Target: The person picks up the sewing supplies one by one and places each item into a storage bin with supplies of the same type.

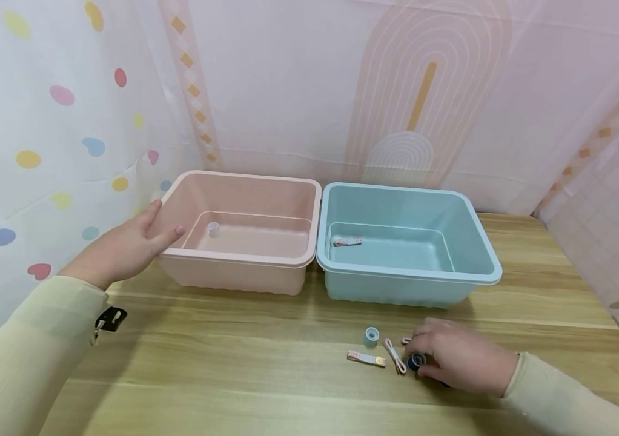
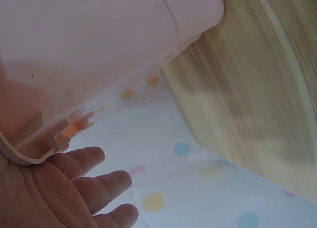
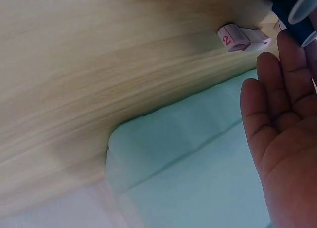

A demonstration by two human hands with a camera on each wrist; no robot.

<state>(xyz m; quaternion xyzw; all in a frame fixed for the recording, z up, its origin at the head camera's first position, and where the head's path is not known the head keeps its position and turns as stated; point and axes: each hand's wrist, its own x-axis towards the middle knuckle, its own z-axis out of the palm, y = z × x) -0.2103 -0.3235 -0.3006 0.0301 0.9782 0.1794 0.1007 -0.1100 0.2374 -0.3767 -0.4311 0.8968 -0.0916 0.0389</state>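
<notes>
My right hand [image 1: 459, 357] is low over the table, pinching a small dark blue cap [image 1: 416, 362] between thumb and fingertips. In the right wrist view dark blue pieces [image 3: 299, 27] with pale rims show beside the fingers. Just left of this hand lie a light blue cap [image 1: 372, 336] and folded tape measures [image 1: 366, 359], one partly behind the fingers. My left hand [image 1: 129, 245] rests at the left rim of a pink bin [image 1: 233, 261], fingers outstretched along its outside. Inside that bin is a small whitish cap [image 1: 213, 229].
A light blue bin [image 1: 407, 290] stands right beside the pink one, with a folded tape measure [image 1: 347, 242] on its floor. Both bins are on a wooden table [image 1: 233, 363] against patterned curtains [image 1: 287, 85]. A black strap piece [image 1: 111, 318] hangs by the left cuff.
</notes>
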